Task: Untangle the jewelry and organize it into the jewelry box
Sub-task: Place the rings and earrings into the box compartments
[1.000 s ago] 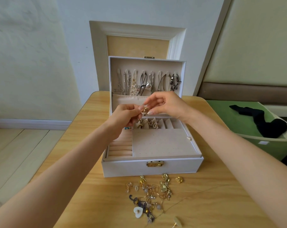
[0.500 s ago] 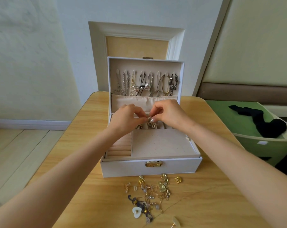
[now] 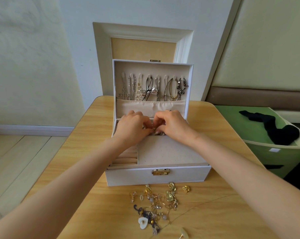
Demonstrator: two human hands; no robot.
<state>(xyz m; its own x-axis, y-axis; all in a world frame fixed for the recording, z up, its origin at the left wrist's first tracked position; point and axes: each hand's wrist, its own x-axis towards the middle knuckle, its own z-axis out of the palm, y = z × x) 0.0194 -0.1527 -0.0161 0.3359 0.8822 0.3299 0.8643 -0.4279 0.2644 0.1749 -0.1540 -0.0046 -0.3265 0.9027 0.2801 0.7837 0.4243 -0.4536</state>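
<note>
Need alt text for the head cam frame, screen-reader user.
Left hand and right hand pinch a small gold piece over the rear compartments of an open white jewelry box on a wooden table. Necklaces hang inside its lid; a tangled jewelry pile lies in front of the box.

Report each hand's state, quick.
Left hand: pinching a small gold jewelry piece.
Right hand: pinching the same piece.

Left hand (image 3: 132, 127), right hand (image 3: 172, 125) pinch trinket (image 3: 153, 129) (gold) over jewelry box (image 3: 156, 177).
</note>
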